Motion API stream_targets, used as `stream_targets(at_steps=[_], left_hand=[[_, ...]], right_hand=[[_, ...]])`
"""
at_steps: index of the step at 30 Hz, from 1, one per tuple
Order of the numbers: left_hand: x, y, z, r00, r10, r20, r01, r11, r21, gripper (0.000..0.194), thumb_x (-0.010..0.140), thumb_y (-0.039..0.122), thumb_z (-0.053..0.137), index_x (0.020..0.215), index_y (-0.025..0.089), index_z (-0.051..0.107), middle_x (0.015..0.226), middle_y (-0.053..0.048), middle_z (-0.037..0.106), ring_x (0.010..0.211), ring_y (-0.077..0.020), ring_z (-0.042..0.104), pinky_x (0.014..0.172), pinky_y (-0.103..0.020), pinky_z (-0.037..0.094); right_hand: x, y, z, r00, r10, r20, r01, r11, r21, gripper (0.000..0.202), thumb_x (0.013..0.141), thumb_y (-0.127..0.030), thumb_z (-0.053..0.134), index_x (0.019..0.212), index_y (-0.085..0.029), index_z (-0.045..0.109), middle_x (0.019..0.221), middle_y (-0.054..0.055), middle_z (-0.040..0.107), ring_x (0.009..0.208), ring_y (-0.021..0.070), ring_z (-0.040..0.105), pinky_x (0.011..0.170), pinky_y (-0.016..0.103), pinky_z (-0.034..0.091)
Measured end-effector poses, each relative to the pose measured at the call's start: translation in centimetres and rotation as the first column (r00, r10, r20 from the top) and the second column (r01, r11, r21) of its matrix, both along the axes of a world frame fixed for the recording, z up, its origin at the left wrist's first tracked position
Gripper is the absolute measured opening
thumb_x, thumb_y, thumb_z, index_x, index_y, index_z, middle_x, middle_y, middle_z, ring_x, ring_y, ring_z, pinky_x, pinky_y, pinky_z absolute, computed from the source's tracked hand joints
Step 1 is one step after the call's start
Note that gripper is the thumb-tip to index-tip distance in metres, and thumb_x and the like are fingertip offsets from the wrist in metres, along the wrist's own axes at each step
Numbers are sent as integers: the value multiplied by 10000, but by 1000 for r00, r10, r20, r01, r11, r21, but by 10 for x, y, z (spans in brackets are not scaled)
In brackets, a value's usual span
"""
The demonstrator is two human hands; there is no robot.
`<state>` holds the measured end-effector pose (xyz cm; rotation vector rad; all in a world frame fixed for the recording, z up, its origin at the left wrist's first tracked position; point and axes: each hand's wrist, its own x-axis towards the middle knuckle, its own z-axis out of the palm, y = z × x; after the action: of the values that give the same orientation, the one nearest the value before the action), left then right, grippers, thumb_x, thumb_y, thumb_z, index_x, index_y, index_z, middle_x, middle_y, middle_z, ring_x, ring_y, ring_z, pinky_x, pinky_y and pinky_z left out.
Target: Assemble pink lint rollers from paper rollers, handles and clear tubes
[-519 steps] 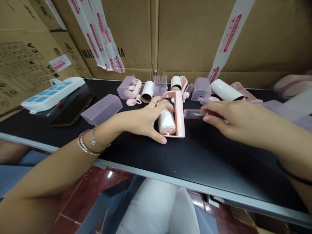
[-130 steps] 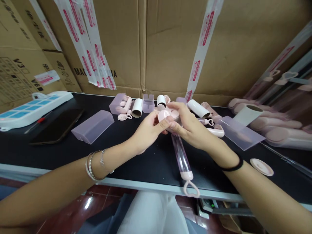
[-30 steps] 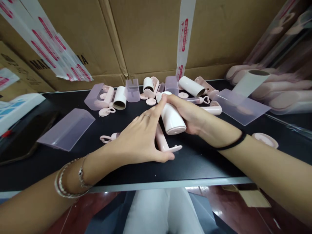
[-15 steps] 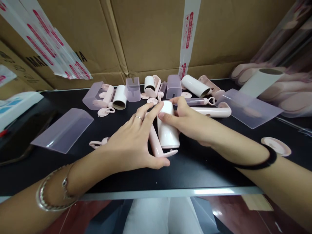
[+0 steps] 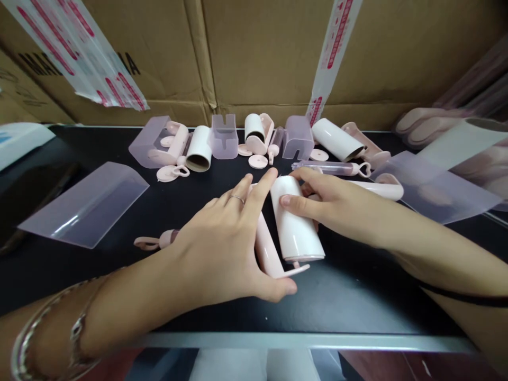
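My left hand [image 5: 222,243] is wrapped along the outer side of a pink holder [image 5: 268,246], its thumb at the holder's near end. A white roll [image 5: 297,222] lies beside the holder, tilted, its near end by the holder's small peg. My right hand [image 5: 337,206] grips this roll, thumb on top and fingers round the far side. Under my left wrist a pink-ended piece with a loop [image 5: 153,242] partly shows. Just beyond my right hand lies a clear tube with a heart-shaped loop [image 5: 333,168].
Along the back stand lilac covers [image 5: 224,137], white rolls [image 5: 199,149] and pink discs [image 5: 257,161], before a cardboard box [image 5: 257,58]. Lilac sheets lie left [image 5: 89,203] and right [image 5: 440,185]. A dark flat object [image 5: 35,201] is far left.
The view has shifted closer. The white roll's near end has swung to the right, and a wider gap shows between it and the pink holder. Both hands keep their grips.
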<state>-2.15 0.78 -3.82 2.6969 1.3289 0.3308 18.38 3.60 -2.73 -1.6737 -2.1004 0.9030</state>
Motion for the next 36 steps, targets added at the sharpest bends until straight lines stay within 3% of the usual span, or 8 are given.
stream_targets(at_steps=[11,14,19,22,26,31,33,36], left_hand=[[5,2,3,994,42,-100,-48,997,-60,1288,542,803,576,1491,11,215,1500,-267,328,1373,-409,351,1102,-487,334],[6,3,3,994,34,-105,-41,997,-67,1261,549,787,583,1492,28,227,1501,-253,333,1379,-399,343,1108,-469,328],[2,7,3,997,46,-56,-53,990,-133,1320,506,815,619,1514,84,181,1518,-238,290,1395,-426,301,1114,-510,307],[-7,13,9,999,28,-18,-31,971,-239,1364,452,809,683,1526,151,160,1532,-210,256,1396,-430,297,1105,-518,325],[-19,21,17,997,57,-52,-71,943,-326,1207,555,606,776,1528,218,176,1503,-166,327,1387,-393,334,1065,-486,389],[-29,28,25,993,47,-107,-79,946,-314,1095,663,492,728,1533,227,117,1518,-142,357,1397,-355,340,1068,-460,382],[-33,31,27,989,87,-116,-121,938,-324,1010,685,475,703,1512,215,182,1414,-138,494,1272,-328,502,970,-408,462],[-36,34,29,976,165,-140,-207,900,-383,710,744,408,628,1382,197,400,1080,-76,681,893,-246,677,713,-320,519]], right_hand=[[-5,5,7,991,87,103,-86,996,-11,267,853,-485,489,873,-222,450,757,-8,558,631,137,529,556,257,397],[-8,2,5,989,94,116,-90,995,-35,255,860,-471,458,895,-220,423,746,-10,556,623,145,530,554,266,394],[-13,-2,0,993,22,119,-28,999,43,427,817,-610,482,957,-214,403,819,24,605,745,208,576,615,296,410],[-9,1,1,992,-42,123,30,994,102,428,811,-544,508,1061,-205,436,904,54,635,816,238,595,652,315,429],[1,6,5,980,-97,176,61,978,198,473,796,-513,520,1160,-214,481,948,65,651,826,267,609,710,364,447],[3,3,5,964,4,265,-46,987,153,534,830,-566,448,1219,-208,525,1092,118,654,926,320,614,773,421,438],[4,2,4,962,11,272,-58,984,166,578,837,-612,413,1230,-204,529,1124,123,646,932,319,615,771,418,436],[7,2,4,950,24,311,-67,989,129,703,758,-690,506,1240,-180,537,1044,124,662,833,297,624,707,387,440]])
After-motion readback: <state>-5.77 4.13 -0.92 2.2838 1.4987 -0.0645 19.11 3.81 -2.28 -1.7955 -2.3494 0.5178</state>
